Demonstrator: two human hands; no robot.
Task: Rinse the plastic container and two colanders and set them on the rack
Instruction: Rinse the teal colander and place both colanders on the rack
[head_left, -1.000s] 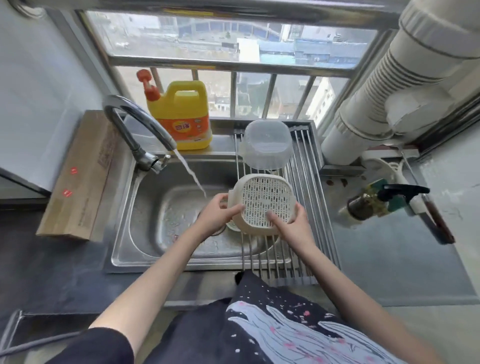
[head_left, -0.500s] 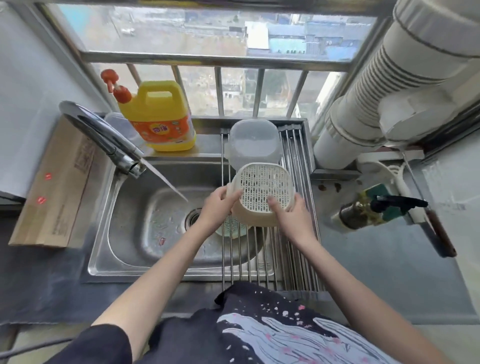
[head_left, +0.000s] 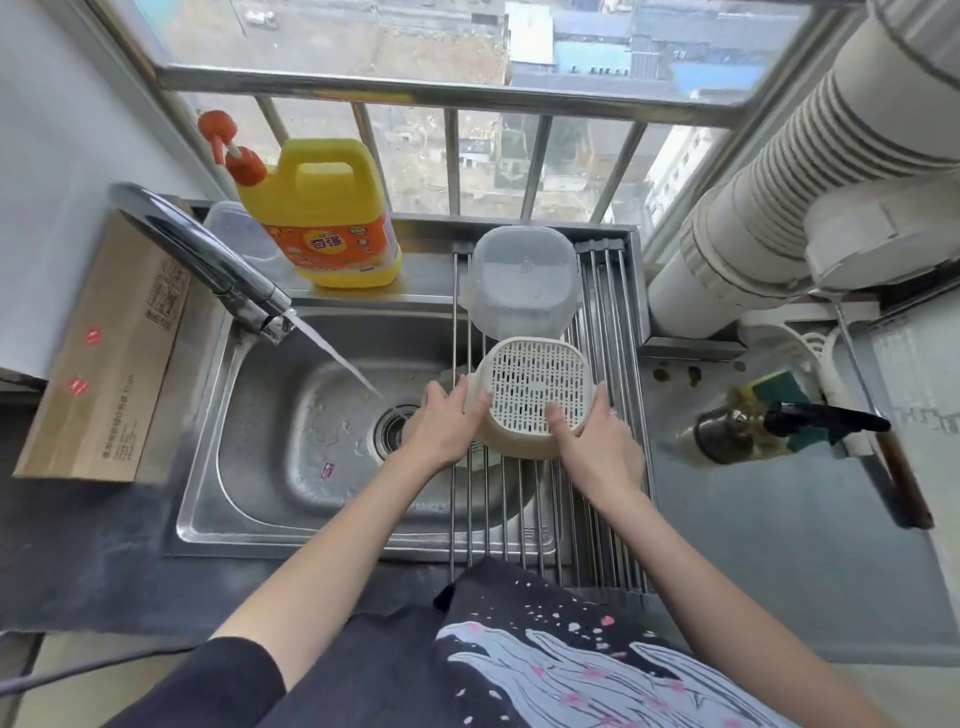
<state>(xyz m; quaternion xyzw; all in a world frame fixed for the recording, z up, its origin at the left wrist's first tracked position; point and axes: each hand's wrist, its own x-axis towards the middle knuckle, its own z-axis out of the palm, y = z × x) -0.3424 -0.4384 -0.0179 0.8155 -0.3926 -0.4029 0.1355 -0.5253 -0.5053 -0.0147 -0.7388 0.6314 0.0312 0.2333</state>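
A cream colander (head_left: 532, 387) sits upside down on the steel roll-up rack (head_left: 608, 467), its perforated base facing up. My left hand (head_left: 447, 423) grips its left handle side and my right hand (head_left: 597, 441) holds its right front corner. Just behind it, the clear plastic container (head_left: 522, 283) rests upside down on the far end of the rack. A pale object shows in the sink (head_left: 270, 410) behind my left hand; I cannot tell what it is.
The tap (head_left: 208, 260) runs a stream into the sink toward the drain (head_left: 395, 431). A yellow detergent bottle (head_left: 327, 218) and a clear tub (head_left: 234, 228) stand on the back ledge. A cardboard box (head_left: 109, 353) lies left; a black-handled pot (head_left: 769, 426) sits right.
Both hands carried the colander from over the sink to the right and back, and lowered it onto the rack in front of the plastic container. The view has tilted down.
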